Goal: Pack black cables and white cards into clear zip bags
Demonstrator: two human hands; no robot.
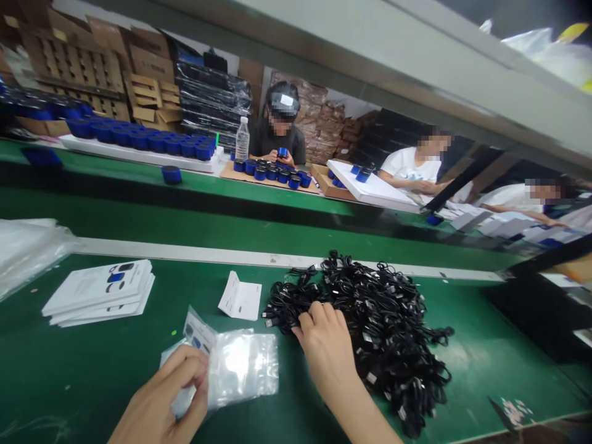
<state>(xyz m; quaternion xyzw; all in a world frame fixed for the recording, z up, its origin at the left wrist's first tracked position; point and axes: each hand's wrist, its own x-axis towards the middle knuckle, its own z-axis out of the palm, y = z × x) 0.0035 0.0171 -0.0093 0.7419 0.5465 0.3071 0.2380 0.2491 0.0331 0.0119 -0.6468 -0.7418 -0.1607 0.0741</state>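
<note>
1. Head view: I see the left hand [169, 385] closed in a pinch, thumb against fingers, on a printed leaflet [200, 330]; whether that leaflet sits inside plastic or just above it, I cannot tell.
2. I have the right hand [326, 339] with its fingers curled down at the near left edge of the heap of black cables [393, 333]; the fingertips are hidden, so I cannot tell whether they grip one.
3. Between the hands, clear bags [250, 364] lie flat on the green worktop [289, 416], their near left part under the left hand.
4. Just beyond them I make out a folded card [243, 300], partly opened, left of the cables.
5. Farther left is a stack of booklets [97, 293], with plastic wrapping [28, 253] at the edge of my view.
6. Past a white strip [185, 251], I see blue jars [272, 172] with dark lids near a clear bottle [242, 142].
7. Behind these, a co-worker [259, 145] in dark clothing holds one jar; two others in white tops sit to the right.
</note>
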